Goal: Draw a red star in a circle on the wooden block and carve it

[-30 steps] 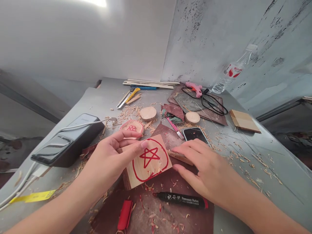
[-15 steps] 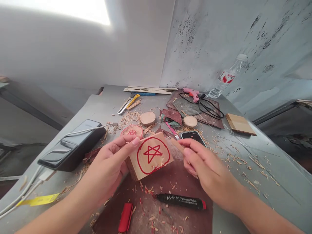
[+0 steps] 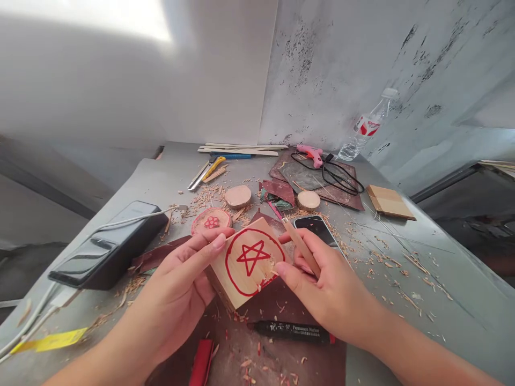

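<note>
My left hand (image 3: 187, 284) grips a wooden block (image 3: 237, 284) by its left side, thumb along the upper edge. A red circle with a five-pointed star is drawn on its face, and pale shavings cling to the carved lower right of the circle. My right hand (image 3: 325, 284) holds a slim carving tool (image 3: 303, 249) with a wooden handle, its small metal tip pointing up and away from the face. The right thumb touches the face near the shavings. Below the block lie a black permanent marker (image 3: 292, 331), uncapped, and its red cap (image 3: 201, 362).
Wood slices (image 3: 238, 197) and a slice with a red flower (image 3: 211, 220) lie beyond the block. A phone (image 3: 316, 230) is behind my right hand. A black power bank-like box (image 3: 108, 246) stands left. A utility knife (image 3: 205, 174), glue gun (image 3: 310, 153) and bottle (image 3: 368, 126) are farther back.
My right hand has moved left to the block, its thumb now on the face. The tool has swung so its tip points up. The block has tilted slightly, and the view has shifted.
</note>
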Available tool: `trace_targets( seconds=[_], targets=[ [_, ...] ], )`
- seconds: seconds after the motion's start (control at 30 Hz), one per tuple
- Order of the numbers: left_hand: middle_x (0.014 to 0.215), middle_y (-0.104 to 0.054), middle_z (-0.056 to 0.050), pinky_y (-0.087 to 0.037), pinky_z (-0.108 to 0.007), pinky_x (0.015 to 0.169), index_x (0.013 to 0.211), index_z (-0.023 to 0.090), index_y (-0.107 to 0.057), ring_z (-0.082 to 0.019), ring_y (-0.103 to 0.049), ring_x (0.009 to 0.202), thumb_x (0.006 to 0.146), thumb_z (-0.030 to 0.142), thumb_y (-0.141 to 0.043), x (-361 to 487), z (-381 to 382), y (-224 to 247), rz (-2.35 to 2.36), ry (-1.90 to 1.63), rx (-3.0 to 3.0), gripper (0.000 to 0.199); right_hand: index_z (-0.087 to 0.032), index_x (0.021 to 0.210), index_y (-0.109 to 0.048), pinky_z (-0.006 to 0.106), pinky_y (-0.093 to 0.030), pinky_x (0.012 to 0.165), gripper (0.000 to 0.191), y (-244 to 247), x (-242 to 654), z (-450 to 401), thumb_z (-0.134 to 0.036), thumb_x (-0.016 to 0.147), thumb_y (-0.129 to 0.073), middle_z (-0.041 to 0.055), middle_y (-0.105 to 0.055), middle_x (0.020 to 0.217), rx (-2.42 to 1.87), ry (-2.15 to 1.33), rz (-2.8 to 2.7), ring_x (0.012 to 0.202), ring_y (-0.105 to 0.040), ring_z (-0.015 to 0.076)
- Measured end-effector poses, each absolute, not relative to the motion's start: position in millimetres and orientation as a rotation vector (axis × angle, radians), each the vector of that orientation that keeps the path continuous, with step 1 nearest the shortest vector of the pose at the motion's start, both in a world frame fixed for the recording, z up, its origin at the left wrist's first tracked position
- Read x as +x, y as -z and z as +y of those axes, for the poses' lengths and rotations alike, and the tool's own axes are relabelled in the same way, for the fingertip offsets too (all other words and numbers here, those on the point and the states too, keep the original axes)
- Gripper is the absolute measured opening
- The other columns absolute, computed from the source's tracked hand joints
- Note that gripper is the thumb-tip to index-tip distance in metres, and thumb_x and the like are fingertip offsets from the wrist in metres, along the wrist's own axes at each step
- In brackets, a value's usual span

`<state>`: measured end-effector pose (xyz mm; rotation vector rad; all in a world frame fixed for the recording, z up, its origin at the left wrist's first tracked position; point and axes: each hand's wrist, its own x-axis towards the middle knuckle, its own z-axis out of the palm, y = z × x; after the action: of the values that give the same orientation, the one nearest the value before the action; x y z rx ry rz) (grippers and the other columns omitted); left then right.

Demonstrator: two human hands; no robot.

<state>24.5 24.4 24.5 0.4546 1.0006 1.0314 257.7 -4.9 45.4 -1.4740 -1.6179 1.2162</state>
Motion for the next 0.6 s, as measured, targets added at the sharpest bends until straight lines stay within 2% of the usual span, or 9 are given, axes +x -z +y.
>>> trace_targets(
  seconds=[0.1,0.23,0.37,0.47,0.6],
  targets=[
    [0.121,-0.092,-0.013,-0.075,-0.031,0.087,0.116,0.022,-0.091,-0.033,-0.089,0.110,0.061,0.040,-0.117,23.6,23.8,-27.6,0.940,-0.966,0.413,0.064,-0.028,0.125,-0.062,0.030,-0.046,0.056,0.031,-40.0,256.2,-4.7,-0.035,0.100,-0.079,-0.0051,-0.067,0.082,-1.445,-1.265,-1.546,0.059,-0.048,0.0135],
    [0.122,-0.093,-0.013,-0.075,-0.035,0.092,0.118,0.020,-0.093,-0.036,-0.088,0.116,0.077,0.040,-0.108,16.7,22.4,-27.8,0.760,-0.777,0.403,0.049,-0.030,0.130,-0.065,0.032,-0.056,0.065,0.036,-37.7,260.7,-2.0,-0.029,0.097,-0.080,-0.0035,-0.073,0.087,-1.396,-1.236,-1.529,0.069,-0.063,0.0171],
    [0.118,-0.094,-0.012,-0.071,-0.028,0.084,0.115,0.022,-0.094,-0.034,-0.088,0.118,0.089,0.050,-0.100,13.2,16.1,-27.3,0.665,-0.606,0.459,0.039,-0.029,0.130,-0.070,0.033,-0.060,0.075,0.035,-42.7,263.9,-1.5,-0.024,0.097,-0.078,-0.0020,-0.076,0.095,-1.332,-1.280,-1.536,0.078,-0.069,0.0175],
    [0.123,-0.093,-0.010,-0.070,-0.035,0.095,0.118,0.025,-0.093,-0.036,-0.084,0.130,0.091,0.064,-0.095,18.0,8.6,-28.2,0.674,-0.551,0.451,0.047,-0.028,0.133,-0.071,0.032,-0.058,0.073,0.032,-44.1,261.4,-4.4,-0.024,0.102,-0.074,-0.0031,-0.071,0.092,-1.322,-1.261,-1.609,0.075,-0.066,0.0158],
    [0.136,-0.089,-0.013,-0.064,-0.049,0.115,0.140,0.025,-0.086,-0.042,-0.078,0.140,0.094,0.075,-0.086,24.3,4.7,-24.6,0.640,-0.572,0.414,0.068,-0.029,0.120,-0.067,0.031,-0.056,0.071,0.018,-40.3,259.2,-6.1,-0.028,0.105,-0.077,-0.0064,-0.064,0.082,-1.295,-1.064,-1.659,0.071,-0.063,0.0151]
  ],
)
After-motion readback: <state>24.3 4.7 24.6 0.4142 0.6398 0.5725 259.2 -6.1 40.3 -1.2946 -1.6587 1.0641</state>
